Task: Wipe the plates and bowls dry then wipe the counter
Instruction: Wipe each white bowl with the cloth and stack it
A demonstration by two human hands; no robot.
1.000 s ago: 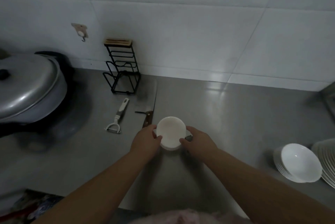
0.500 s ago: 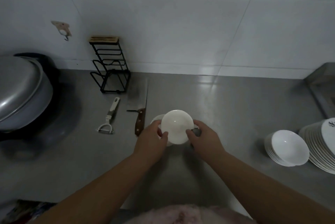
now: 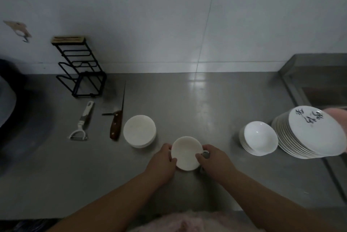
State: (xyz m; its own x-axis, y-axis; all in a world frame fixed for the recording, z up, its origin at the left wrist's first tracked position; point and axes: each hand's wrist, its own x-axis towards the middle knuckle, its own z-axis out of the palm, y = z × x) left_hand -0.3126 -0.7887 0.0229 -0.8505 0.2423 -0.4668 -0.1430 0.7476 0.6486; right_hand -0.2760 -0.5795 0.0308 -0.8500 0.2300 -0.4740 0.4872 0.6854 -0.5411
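I hold a small white dish (image 3: 185,154) above the steel counter (image 3: 197,111), near its front edge. My left hand (image 3: 161,164) grips the dish's left rim. My right hand (image 3: 216,164) grips the right rim, thumb on top, with a small grey thing (image 3: 205,154) pressed against the dish under its fingers. A stack of similar small dishes (image 3: 139,131) sits on the counter to the left. To the right stand a stack of white bowls (image 3: 260,138) and a stack of plates (image 3: 311,134) with black writing on the top one.
A pink cloth (image 3: 338,117) lies on the plates at the right edge. A cleaver (image 3: 117,117), a peeler (image 3: 82,121) and a black wire rack (image 3: 80,70) are at the left. A sink (image 3: 319,83) is at the back right, a dark stove area (image 3: 11,111) at the far left.
The view has swung to the right. My two hands have carried the small dish right and toward me, off the stack, which now shows uncovered on the left.
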